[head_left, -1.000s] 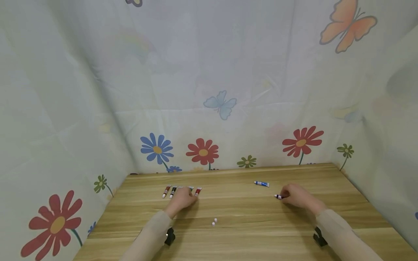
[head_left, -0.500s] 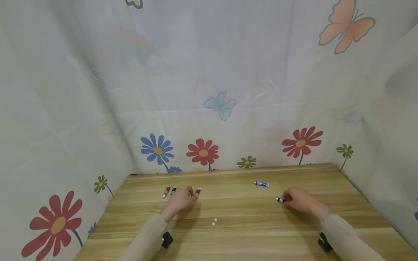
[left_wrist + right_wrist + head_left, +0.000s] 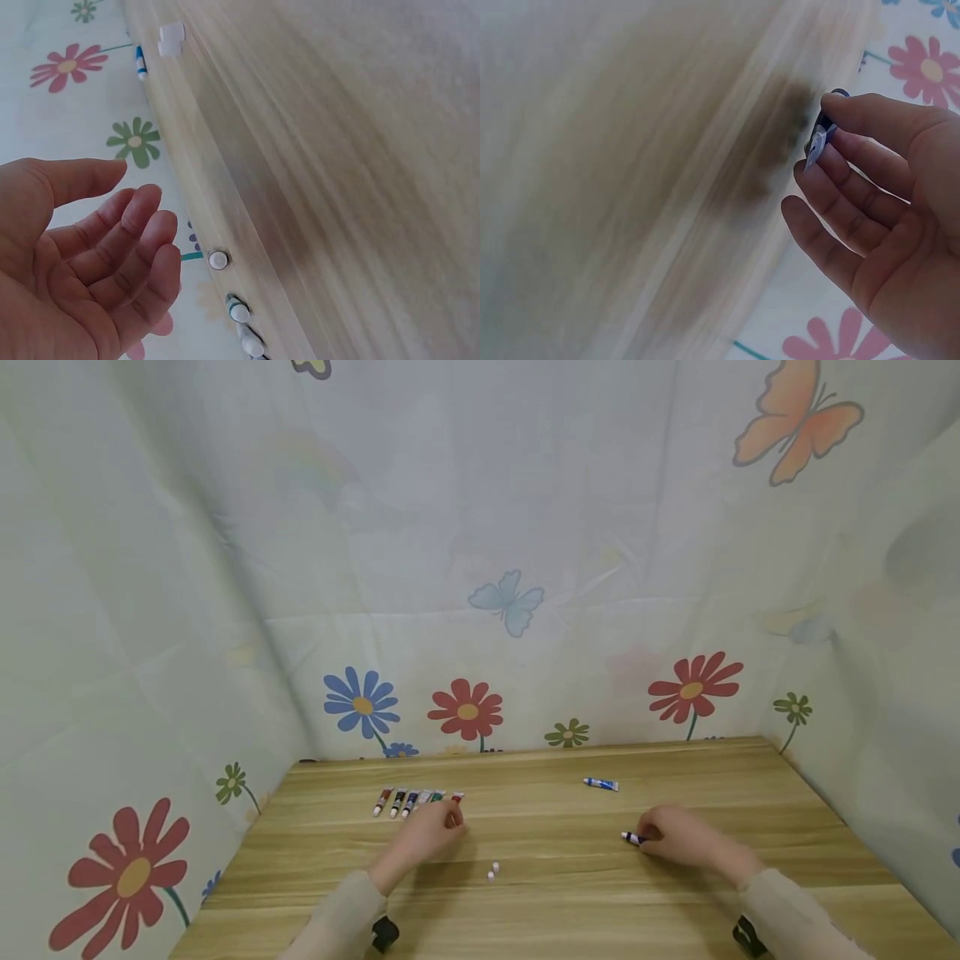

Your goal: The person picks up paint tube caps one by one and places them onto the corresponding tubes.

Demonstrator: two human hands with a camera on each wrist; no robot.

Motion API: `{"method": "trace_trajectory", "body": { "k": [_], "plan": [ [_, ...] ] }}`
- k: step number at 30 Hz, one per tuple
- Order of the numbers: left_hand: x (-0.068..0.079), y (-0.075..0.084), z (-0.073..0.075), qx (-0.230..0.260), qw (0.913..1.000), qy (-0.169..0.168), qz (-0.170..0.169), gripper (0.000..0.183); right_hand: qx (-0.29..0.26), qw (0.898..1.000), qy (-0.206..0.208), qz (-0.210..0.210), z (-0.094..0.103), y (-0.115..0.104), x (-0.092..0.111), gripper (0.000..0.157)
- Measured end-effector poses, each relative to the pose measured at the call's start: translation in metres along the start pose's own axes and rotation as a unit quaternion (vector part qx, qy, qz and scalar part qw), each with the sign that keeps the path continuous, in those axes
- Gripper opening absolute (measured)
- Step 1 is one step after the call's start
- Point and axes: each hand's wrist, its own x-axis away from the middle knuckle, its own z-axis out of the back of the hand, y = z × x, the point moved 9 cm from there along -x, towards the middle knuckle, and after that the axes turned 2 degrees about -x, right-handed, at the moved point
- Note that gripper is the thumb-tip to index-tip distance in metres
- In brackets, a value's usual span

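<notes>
My right hand pinches a small dark blue paint tube between thumb and fingertips, over the right part of the table. In the right wrist view the tube's flat silvery end shows at the fingers. My left hand holds nothing; its fingers are loosely curled in the left wrist view. It hovers just in front of a row of several paint tubes, among them a brown one, a black one, a green one and a red one. The hand partly covers the row's right end.
A bright blue paint tube lies alone behind the right hand. Two small white pieces sit mid-table between the hands. A flower-printed curtain rises behind the wooden table.
My left hand has drawn back toward me and slightly right, uncovering more tubes in the row. The right hand, with the dark blue tube, has moved toward me.
</notes>
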Motion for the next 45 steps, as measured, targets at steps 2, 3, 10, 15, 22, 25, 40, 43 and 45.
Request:
{"method": "trace_trajectory", "body": {
  "k": [2,3,10,15,22,25,40,43,45],
  "plan": [
    [0.002,0.004,-0.002,-0.003,0.9999,0.0,-0.01,0.009,0.003,1.0,-0.006,0.017,-0.003,-0.008,0.001,0.008],
    [0.003,0.006,-0.002,-0.002,0.9999,0.0,-0.015,0.009,0.005,1.0,-0.009,0.025,-0.005,-0.012,0.002,0.008],
    [0.007,0.017,-0.01,0.005,0.9988,-0.014,-0.047,0.01,0.003,0.996,-0.015,0.089,-0.014,-0.041,0.006,0.009],
    [0.009,0.023,-0.02,0.004,0.998,-0.03,-0.055,0.007,-0.017,0.996,-0.028,0.086,-0.021,-0.053,0.007,0.009],
    [0.01,0.034,-0.03,0.005,0.9964,-0.038,-0.076,0.012,-0.014,0.993,-0.015,0.119,-0.024,-0.071,0.012,0.009],
    [0.011,0.037,-0.034,0.012,0.9956,-0.046,-0.08,0.014,-0.017,0.991,-0.014,0.128,-0.025,-0.076,0.014,0.008],
    [0.013,0.046,-0.055,0.017,0.9938,-0.088,-0.066,0.017,-0.045,0.991,-0.036,0.123,-0.036,-0.08,0.017,0.009],
    [0.012,0.05,-0.056,0.016,0.9933,-0.089,-0.071,0.017,-0.043,0.99,-0.039,0.127,-0.035,-0.084,0.018,0.009],
    [0.013,0.055,-0.055,0.013,0.9932,-0.088,-0.076,0.018,-0.042,0.99,-0.042,0.126,-0.036,-0.085,0.019,0.009]
  ]
}}
